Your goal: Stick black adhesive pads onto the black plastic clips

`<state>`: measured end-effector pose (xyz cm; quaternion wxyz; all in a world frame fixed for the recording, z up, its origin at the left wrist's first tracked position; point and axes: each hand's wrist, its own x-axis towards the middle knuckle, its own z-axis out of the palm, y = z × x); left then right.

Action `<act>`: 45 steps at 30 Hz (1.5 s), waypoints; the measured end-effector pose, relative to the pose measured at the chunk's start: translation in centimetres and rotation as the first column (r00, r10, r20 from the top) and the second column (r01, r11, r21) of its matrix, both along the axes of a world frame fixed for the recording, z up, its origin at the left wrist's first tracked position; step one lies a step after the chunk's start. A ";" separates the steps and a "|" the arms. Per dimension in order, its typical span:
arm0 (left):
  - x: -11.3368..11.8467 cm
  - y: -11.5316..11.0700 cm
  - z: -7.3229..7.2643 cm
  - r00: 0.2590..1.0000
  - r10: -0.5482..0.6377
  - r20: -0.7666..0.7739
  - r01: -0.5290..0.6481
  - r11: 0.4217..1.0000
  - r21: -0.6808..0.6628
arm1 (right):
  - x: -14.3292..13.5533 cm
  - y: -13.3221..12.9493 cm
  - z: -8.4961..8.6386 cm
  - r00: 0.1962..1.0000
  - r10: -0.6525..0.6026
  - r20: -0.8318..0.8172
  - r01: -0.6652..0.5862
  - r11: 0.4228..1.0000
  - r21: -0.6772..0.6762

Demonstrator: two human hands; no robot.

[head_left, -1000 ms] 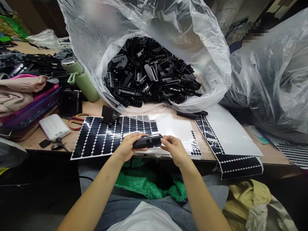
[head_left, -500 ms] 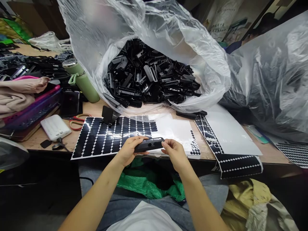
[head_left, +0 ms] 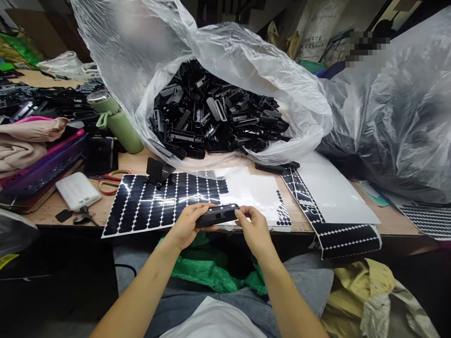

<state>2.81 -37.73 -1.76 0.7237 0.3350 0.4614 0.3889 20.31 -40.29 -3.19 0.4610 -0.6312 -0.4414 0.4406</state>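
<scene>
"Black plastic is catching the light down there. Where are you seeing the long black part?"

"Both hands are holding it up at the near edge of the table, and behind it the white sheet is lying on the wood."

"How is the left hand gripping?"

"It is curling mostly closed around the left end; the thumb is lying along the top and the fingers are supporting it from beneath."

"And the right hand?"

"Its thumb and bent forefinger are pinching the right end, with hardly any gap between them. Whether something thin is also sitting between those fingertips, I'm not able to tell."

"What is surrounding them?"

"Beside the white sheet, a sheet of black stickers is lying flat, and a small black stand is resting on its far edge. Beyond that, a clear plastic bag is gaping toward the hands, and a heap of black parts is filling it."

"Anything over on the left?"

"Yes: a green flask is standing just beside the bag, red-handled scissors are lying near the stickers, and a white power bank is resting close by."
</scene>
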 end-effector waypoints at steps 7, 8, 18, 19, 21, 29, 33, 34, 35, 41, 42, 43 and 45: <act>0.1 -0.3 0.0 0.999 0.009 -0.033 -0.009 1.000 -0.002 | -0.5 -0.6 -0.2 0.995 -0.079 0.069 0.076 0.996 0.043; 0.1 -0.4 -0.1 0.999 0.000 -0.053 0.000 1.000 -0.002 | -0.2 -0.4 -0.5 0.993 -0.088 0.072 0.085 0.995 0.052; 2.6 -4.3 0.7 0.653 -0.523 -0.547 0.699 0.695 0.170 | 13.1 15.1 -1.6 0.412 0.012 0.911 0.086 0.995 -0.051; 2.8 -4.3 0.9 0.632 -0.509 -0.584 0.711 0.681 0.176 | 14.1 16.6 -1.5 0.406 0.065 0.912 0.060 0.993 -0.098; 2.9 -3.3 1.3 0.669 -0.447 -0.594 0.656 0.731 0.187 | 15.6 18.9 -1.3 0.410 0.171 0.896 -0.024 0.984 -0.177; 2.7 6.9 1.4 0.942 -0.003 -0.335 0.055 0.988 0.146 | 15.7 19.3 0.1 0.299 0.424 0.855 -0.352 0.882 -0.314; 3.6 8.6 0.5 0.989 0.001 -0.150 0.001 1.000 0.013 | 11.4 15.1 0.1 0.213 0.394 0.894 -0.612 0.767 -0.192; 3.9 8.6 0.0 0.995 -0.026 -0.099 0.026 1.000 0.001 | 10.0 14.0 -0.1 0.183 0.341 0.922 -0.688 0.715 -0.127; 4.2 8.4 -0.5 0.997 -0.056 -0.062 0.056 0.998 0.003 | 8.8 13.0 -0.3 0.167 0.296 0.941 -0.737 0.672 -0.080; 3.7 7.7 -2.6 0.993 0.096 -0.072 -0.084 0.984 0.159 | 7.2 10.8 -0.3 0.219 0.196 0.956 -0.707 0.707 0.016; 3.1 7.7 -2.5 0.985 0.160 -0.062 -0.144 0.969 0.201 | 8.1 10.6 -0.1 0.256 0.150 0.955 -0.625 0.779 0.045; 2.4 7.6 -2.2 0.976 0.211 -0.052 -0.193 0.952 0.237 | 9.2 10.3 0.1 0.300 0.078 0.951 -0.511 0.855 0.091; 1.0 7.2 -1.7 0.964 0.263 -0.040 -0.243 0.930 0.274 | 11.6 9.1 0.2 0.382 -0.113 0.917 -0.241 0.946 0.217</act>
